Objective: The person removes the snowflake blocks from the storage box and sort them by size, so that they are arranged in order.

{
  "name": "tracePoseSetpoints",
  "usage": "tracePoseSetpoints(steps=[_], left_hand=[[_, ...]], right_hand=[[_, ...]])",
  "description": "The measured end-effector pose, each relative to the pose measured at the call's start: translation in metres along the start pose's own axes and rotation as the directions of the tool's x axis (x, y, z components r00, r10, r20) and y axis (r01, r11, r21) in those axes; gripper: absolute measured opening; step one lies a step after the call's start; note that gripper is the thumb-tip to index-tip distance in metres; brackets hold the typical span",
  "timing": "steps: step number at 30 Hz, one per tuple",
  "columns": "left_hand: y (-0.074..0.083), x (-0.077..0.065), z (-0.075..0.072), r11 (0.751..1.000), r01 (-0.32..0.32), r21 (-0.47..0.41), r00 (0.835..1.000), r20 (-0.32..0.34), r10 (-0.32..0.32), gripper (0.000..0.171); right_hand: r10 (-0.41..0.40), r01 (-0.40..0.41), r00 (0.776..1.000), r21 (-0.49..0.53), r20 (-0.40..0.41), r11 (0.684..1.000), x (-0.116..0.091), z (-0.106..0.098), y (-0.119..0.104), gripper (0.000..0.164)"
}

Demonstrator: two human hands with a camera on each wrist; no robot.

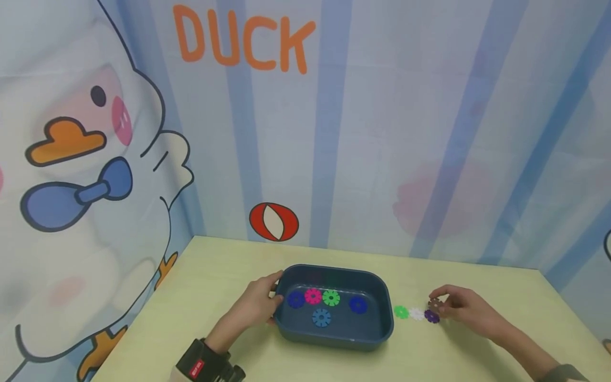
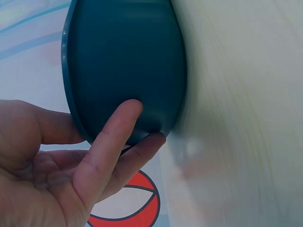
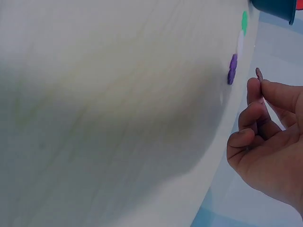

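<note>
My left hand (image 1: 258, 301) grips the left end of a dark blue plastic tub (image 1: 343, 340). In the left wrist view its fingers (image 2: 111, 137) lie against the tub's outer wall. Inside the tub lie several notched plastic discs: a pink disc (image 1: 313, 296), a green disc (image 1: 331, 297), a light blue disc (image 1: 322, 318) and dark blue ones. To the tub's right, my right hand (image 1: 470, 312) pinches a brown notched disc (image 3: 259, 74) between thumb and finger, raised off the table. Just beside it a purple disc (image 1: 431, 317) lies on the table.
A white disc (image 1: 417, 314) and a light green disc (image 1: 401, 312) lie in a row with the purple one, between tub and right hand. The pale yellow table (image 1: 215, 270) ends at a printed curtain (image 1: 372, 132) behind and at the left.
</note>
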State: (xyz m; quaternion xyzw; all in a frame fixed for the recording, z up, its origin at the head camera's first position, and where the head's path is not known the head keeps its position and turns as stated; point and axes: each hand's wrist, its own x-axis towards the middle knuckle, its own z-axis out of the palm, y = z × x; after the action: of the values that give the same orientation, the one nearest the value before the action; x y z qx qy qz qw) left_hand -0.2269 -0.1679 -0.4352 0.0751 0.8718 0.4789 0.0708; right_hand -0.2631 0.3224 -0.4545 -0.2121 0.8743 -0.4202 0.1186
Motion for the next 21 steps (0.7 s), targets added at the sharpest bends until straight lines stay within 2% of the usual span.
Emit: tracePoseSetpoints(steps=[9, 16, 21], left_hand=[[-0.001, 0.000, 0.001, 1.000, 0.013, -0.003, 1.000, 0.004, -0.013, 0.062], [-0.002, 0.001, 0.001, 1.000, 0.004, 0.002, 1.000, 0.012, -0.004, 0.062], [-0.001, 0.001, -0.001, 1.000, -0.002, 0.001, 1.000, 0.011, 0.002, 0.063]], right_hand=[[0.100, -0.101, 0.995, -0.025, -0.023, 0.995, -0.011, -0.007, 0.022, 0.030], [0.112, -0.112, 0.994, 0.001, -0.009, 0.994, -0.015, -0.008, 0.027, 0.029], [0.097, -0.097, 0.995, -0.030, 0.001, 0.995, -0.015, -0.008, 0.027, 0.029]])
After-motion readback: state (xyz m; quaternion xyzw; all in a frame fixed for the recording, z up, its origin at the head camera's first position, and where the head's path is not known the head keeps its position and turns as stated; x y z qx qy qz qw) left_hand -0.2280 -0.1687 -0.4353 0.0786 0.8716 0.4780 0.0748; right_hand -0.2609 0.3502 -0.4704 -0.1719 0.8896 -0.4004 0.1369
